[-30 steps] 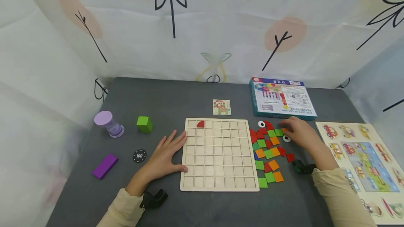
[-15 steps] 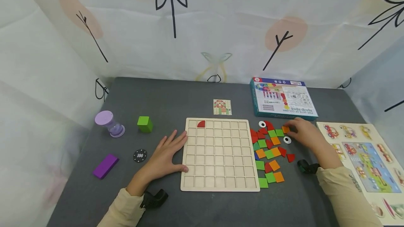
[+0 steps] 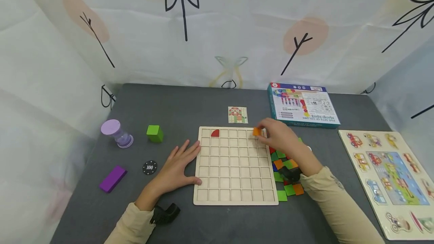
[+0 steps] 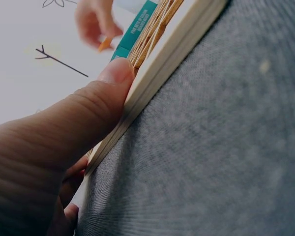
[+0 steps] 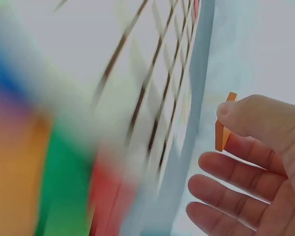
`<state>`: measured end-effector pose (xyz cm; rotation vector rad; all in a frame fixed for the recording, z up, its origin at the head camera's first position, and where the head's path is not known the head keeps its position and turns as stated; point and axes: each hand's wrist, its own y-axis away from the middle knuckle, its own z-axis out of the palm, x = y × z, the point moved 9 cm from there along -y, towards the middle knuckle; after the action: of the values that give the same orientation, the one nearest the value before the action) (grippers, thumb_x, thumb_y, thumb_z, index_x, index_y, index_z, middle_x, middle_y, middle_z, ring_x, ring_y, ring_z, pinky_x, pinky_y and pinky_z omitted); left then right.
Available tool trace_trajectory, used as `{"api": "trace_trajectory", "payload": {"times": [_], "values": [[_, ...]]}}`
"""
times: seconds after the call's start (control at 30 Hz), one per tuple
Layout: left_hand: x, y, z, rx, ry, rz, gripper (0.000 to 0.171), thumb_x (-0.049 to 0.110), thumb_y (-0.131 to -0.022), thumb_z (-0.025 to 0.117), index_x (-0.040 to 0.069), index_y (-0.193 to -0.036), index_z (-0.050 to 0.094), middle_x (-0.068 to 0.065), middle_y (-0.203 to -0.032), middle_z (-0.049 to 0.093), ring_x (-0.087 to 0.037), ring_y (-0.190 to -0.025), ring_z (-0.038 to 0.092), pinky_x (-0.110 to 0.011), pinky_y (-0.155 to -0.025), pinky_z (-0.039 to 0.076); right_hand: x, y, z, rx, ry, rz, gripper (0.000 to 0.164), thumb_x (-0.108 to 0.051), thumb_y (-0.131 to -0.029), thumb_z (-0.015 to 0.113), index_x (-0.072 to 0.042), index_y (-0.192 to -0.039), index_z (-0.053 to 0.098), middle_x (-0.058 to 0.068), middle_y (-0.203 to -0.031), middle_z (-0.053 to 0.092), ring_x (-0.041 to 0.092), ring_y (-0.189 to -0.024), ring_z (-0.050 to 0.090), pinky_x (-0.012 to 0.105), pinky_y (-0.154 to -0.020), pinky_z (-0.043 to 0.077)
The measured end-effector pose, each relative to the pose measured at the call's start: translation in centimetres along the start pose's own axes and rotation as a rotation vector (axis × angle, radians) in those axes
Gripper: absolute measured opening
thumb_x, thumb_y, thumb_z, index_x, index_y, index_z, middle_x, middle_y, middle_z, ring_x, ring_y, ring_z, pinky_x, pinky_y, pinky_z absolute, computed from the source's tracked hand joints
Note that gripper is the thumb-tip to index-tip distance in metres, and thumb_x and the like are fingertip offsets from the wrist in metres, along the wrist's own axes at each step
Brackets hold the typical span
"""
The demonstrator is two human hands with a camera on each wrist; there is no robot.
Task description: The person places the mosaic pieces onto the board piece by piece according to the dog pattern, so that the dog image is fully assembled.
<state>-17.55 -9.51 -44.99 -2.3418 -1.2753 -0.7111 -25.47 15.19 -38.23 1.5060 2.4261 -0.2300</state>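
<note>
My right hand (image 3: 279,134) pinches an orange square tile (image 3: 257,131) between thumb and forefinger, over the top right corner of the wooden grid board (image 3: 234,203). In the right wrist view the tile (image 5: 220,132) is seen edge-on, the other fingers loosely bent behind it. A red quarter-round tile (image 3: 215,133) lies in the board's top row, left of the middle. My left hand (image 3: 174,168) rests at the board's left edge with fingers spread, its thumb (image 4: 115,73) against the rim in the left wrist view.
Loose green, orange and red tiles (image 3: 289,190) lie right of the board, partly under my right forearm. A pattern card (image 3: 237,115) and a box (image 3: 303,104) sit behind. A picture puzzle (image 3: 376,138) is at right; a purple-topped timer, green cube (image 3: 155,133), black chip and purple block (image 3: 113,179) at left.
My right hand has taken the orange tile from the top right of the loose tiles and moved left with it to the board's corner. The left hand has stayed put.
</note>
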Motion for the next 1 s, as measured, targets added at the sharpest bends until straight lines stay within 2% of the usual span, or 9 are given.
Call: {"api": "trace_trajectory", "payload": {"times": [0.13,0.27,0.47,0.57,1.0], "values": [[-0.2,0.0,0.1,0.006,-0.003,0.002,0.101,0.056,-0.062,0.07,0.013,-0.141,0.025,0.002,-0.148,0.018,-0.026,-0.136,0.007,-0.05,-0.106,0.002,-4.0,-3.1,2.0,-0.018,0.006,-0.072,0.023,-0.025,-0.08,0.066,-0.011,-0.098,0.062,0.001,-0.096,0.06,0.016,-0.085,0.059,0.032,-0.071,0.049],[-0.2,-0.2,0.3,0.008,-0.014,0.01,0.101,0.059,-0.061,0.068,0.014,-0.141,0.026,0.003,-0.148,0.019,-0.026,-0.136,0.007,-0.05,-0.106,0.003,-5.9,-5.1,3.3,-0.053,0.055,-0.075,0.023,-0.026,-0.08,0.065,-0.012,-0.099,0.063,0.0,-0.097,0.059,0.015,-0.086,0.057,0.033,-0.071,0.049],[-0.2,-0.1,0.2,0.002,-0.013,0.004,0.1,0.059,-0.062,0.068,0.015,-0.141,0.026,0.003,-0.148,0.019,-0.024,-0.137,0.007,-0.049,-0.106,0.003,-6.9,-6.2,4.6,-0.111,0.138,-0.068,0.02,-0.022,-0.079,0.063,-0.013,-0.097,0.065,0.0,-0.095,0.056,0.013,-0.08,0.053,0.03,-0.063,0.048],[-0.2,0.0,0.1,0.002,-0.02,-0.002,0.1,0.058,-0.062,0.068,0.015,-0.141,0.026,0.003,-0.148,0.019,-0.024,-0.137,0.007,-0.05,-0.106,0.003,-7.2,-6.5,4.9,-0.111,0.166,-0.076,0.02,-0.021,-0.079,0.062,-0.014,-0.097,0.065,-0.001,-0.095,0.057,0.013,-0.082,0.054,0.031,-0.063,0.048],[0.0,0.0,-0.1,0.002,-0.021,-0.005,0.099,0.053,-0.062,0.072,0.013,-0.141,0.027,0.001,-0.148,0.019,-0.026,-0.136,0.008,-0.05,-0.105,0.004,-7.4,-6.3,4.8,-0.116,0.137,-0.082,0.022,-0.022,-0.08,0.064,-0.014,-0.1,0.065,0.001,-0.101,0.057,0.014,-0.088,0.055,0.032,-0.068,0.049]]}}
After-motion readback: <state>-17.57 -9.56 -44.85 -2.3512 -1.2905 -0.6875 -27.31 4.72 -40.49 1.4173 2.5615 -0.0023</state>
